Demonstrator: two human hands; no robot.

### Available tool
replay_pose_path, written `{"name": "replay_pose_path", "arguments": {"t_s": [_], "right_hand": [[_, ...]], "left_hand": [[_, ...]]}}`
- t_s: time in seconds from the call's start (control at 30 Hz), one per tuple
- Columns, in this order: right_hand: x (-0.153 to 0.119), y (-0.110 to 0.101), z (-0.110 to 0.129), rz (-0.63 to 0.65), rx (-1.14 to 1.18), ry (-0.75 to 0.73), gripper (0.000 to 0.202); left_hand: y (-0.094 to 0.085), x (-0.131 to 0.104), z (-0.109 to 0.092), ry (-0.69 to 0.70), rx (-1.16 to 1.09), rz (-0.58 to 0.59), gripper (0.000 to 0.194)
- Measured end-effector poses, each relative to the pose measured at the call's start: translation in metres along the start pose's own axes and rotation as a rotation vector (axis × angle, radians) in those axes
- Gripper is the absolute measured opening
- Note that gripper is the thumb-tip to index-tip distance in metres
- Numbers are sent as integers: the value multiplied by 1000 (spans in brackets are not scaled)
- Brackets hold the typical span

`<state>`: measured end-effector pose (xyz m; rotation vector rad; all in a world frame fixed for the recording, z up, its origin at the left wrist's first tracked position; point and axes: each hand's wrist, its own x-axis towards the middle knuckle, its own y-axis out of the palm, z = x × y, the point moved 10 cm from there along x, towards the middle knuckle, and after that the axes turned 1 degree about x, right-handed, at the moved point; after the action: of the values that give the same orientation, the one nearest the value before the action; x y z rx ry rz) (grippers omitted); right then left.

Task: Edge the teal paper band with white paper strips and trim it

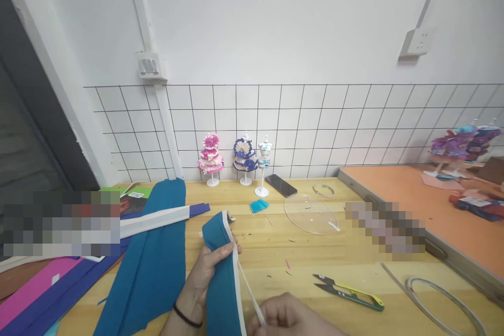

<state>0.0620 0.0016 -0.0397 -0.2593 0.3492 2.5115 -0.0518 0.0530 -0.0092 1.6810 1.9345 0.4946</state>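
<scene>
Teal fabric with a white edge (pixel 222 273) rises from the bottom centre, its top folded over. My left hand (pixel 208 265) is closed on it, the thumb pressed across the front near the white edge. At the bottom centre-right, my right hand (pixel 285 315) pinches a thin white strip (pixel 250 290). That strip runs taut from the fabric's white edge near my left thumb down to my right fingers. Yellow-and-green thread snips (pixel 350 293) lie on the wooden table (pixel 275 241), right of my right hand.
Teal, purple and pink fabric (pixel 157 252) covers the left side. Small dress stands (pixel 246 160), a phone (pixel 281 185), a clear disc (pixel 311 213) and teal pieces (pixel 259 206) are toward the back. A coiled tube (pixel 444 299) lies right, beside an orange surface (pixel 413 189).
</scene>
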Motion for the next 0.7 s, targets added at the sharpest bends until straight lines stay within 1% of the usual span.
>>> {"name": "replay_pose_path", "arguments": {"t_s": [0.1, 0.17, 0.27, 0.33, 0.4, 0.43, 0.5, 0.53, 0.63, 0.7], "right_hand": [[-19, -42, 20, -237, -352, -10, 39], [-33, -66, 38, -339, -497, -33, 37], [-50, -98, 65, -475, -696, -74, 29], [-59, -114, 81, -578, -863, -99, 27], [-62, -121, 90, -621, -988, -119, 27], [-62, -122, 92, -615, -1025, -130, 26], [-59, -123, 93, -611, -1065, -166, 29], [-58, -124, 93, -634, -1078, -183, 32], [-55, -127, 94, -735, -1051, -236, 45], [-48, -121, 92, -735, -944, -274, 43]], "left_hand": [[3, -1, 4, -30, 53, 8, 22], [5, -2, 10, -65, 82, 16, 22], [12, -1, 17, -64, 109, 56, 34], [16, -1, 23, -64, 133, 97, 38], [17, 0, 29, -76, 157, 111, 36], [17, 0, 30, -77, 165, 104, 35], [16, 0, 31, -74, 163, 85, 34], [16, -1, 32, -74, 157, 79, 35], [21, -2, 33, -79, 122, 110, 36], [27, -4, 34, -76, 108, 160, 37]]}}
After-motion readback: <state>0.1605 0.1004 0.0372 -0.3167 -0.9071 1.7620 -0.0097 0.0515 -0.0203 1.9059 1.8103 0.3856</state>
